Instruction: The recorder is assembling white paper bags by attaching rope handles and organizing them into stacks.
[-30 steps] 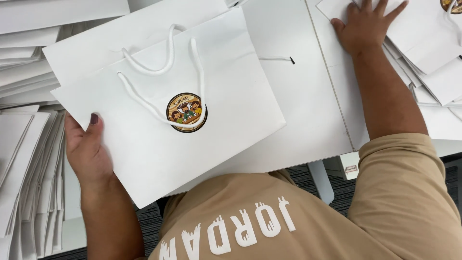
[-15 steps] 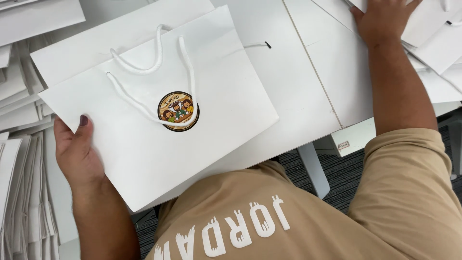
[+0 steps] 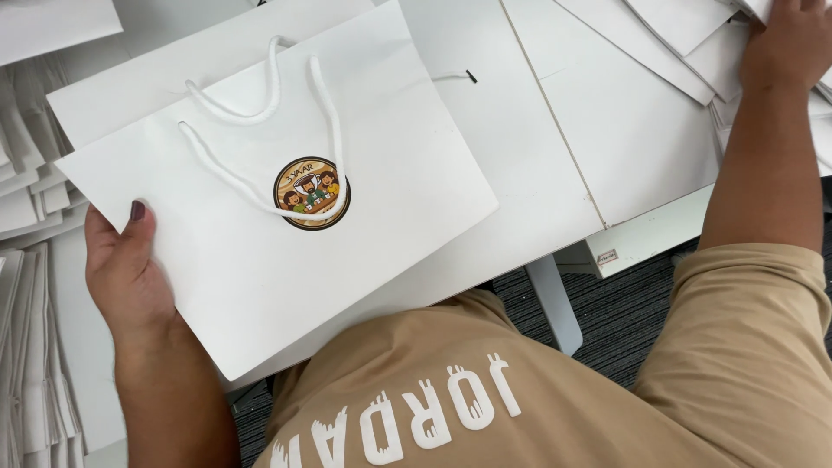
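Shifting since a moment ago: right hand (image 3: pixel 796 43) reaching farther toward 1 o'clock, now partly cut off by the frame's top edge; left hand (image 3: pixel 121 269) staying clamped at 9 o'clock; bag sitting in much the same place against the body.
Meaning, as a judgement: one bag being kept steady in the left while the right is going after the next sheet from the far pile.
Lying at centre, spreading from 9 to 3 o'clock: flat white paper bag (image 3: pixel 286 234), tilted, lower corner over the tan shirt (image 3: pixel 537 390).
Resting on the bag toward 11 o'clock: white rope handles (image 3: pixel 260 113), looping down to the sticker.
Sitting at centre: round sticker (image 3: pixel 312 192), cartoon figures, dark rim.
Gripping, left hand: thumb on top of the bag's edge, fingers hidden under.
Pressing, right hand: flat and spread on stacked white sheets (image 3: pixel 685 35); whether pinching one, cannot tell.
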